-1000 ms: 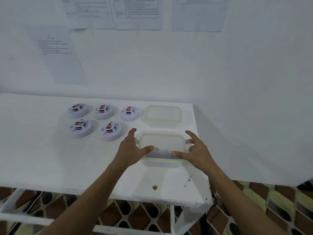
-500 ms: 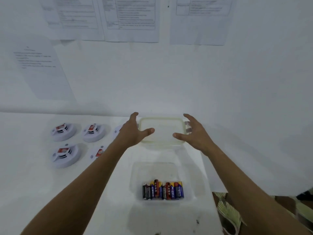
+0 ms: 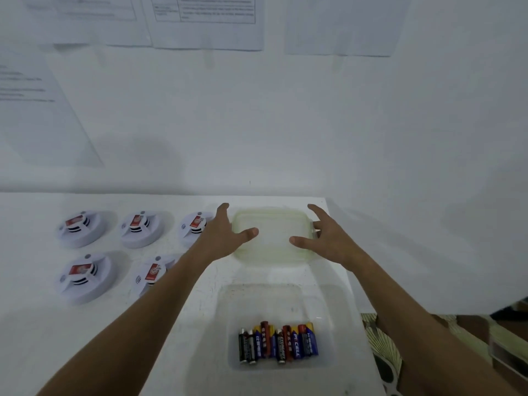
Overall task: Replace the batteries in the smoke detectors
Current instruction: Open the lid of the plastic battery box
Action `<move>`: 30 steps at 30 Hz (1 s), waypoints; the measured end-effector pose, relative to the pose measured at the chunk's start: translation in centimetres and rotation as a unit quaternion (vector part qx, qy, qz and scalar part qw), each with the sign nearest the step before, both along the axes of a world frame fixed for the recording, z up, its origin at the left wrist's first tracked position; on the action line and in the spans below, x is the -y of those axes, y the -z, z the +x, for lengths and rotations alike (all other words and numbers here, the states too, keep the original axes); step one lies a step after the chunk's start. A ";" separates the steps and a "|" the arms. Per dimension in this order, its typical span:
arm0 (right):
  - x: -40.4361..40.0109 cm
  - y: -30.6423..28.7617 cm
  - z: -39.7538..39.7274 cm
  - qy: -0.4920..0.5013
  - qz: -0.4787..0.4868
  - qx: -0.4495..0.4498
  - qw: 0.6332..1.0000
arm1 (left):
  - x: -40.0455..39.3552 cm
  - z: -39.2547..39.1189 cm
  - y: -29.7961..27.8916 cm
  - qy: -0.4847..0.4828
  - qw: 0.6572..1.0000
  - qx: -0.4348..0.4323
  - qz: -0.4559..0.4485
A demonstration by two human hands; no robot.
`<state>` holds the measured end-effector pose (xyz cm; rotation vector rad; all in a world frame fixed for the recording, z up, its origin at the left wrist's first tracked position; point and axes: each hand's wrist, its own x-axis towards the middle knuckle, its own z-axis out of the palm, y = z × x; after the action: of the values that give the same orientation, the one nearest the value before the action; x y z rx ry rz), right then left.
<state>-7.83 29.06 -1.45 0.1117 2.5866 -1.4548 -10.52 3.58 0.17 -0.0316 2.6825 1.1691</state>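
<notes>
At frame centre, the left hand (image 3: 225, 238) and right hand (image 3: 325, 238) grip the lid (image 3: 271, 238) by its two sides. Below it, the batteries (image 3: 278, 342) lie in an open container (image 3: 323, 304); smoke detectors (image 3: 83, 228) sit at left.

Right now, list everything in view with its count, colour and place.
round white smoke detectors: five, red labels, table's left in two rows.
clear plastic box: one, lidless, near table edge.
cylindrical batteries: about nine, black, red, blue, yellow, in the box's near end.
translucent greenish lid: one, at the table's back, between the hands.
printed paper sheets: several, white, on the wall.
white table: one, against the wall.
left hand: on the lid's left edge.
right hand: at the lid's right edge.
</notes>
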 end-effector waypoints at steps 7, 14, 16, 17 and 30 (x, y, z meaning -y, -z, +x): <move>0.0 -1.0 2.5 -0.015 0.058 -0.001 0.998 | 0.4 2.2 -1.6 0.036 0.994 -0.030 -0.103; 0.1 -3.4 1.8 0.008 0.091 -0.037 0.995 | 0.7 1.3 -3.6 0.053 0.993 -0.050 -0.089; -0.2 -3.9 1.0 0.009 0.079 -0.043 0.996 | 0.7 0.6 -4.1 0.054 0.995 -0.062 -0.064; -0.3 -4.1 0.4 0.011 0.071 -0.048 0.996 | 0.7 0.1 -4.3 0.052 0.995 -0.074 -0.049; -0.9 -0.8 -9.2 0.003 0.018 -0.056 0.998 | -0.2 -9.8 -0.7 0.055 0.996 -0.065 -0.023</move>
<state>-17.04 29.99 -0.66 0.0444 2.7050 -1.4565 -20.29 3.74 0.91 0.1885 2.7830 1.1116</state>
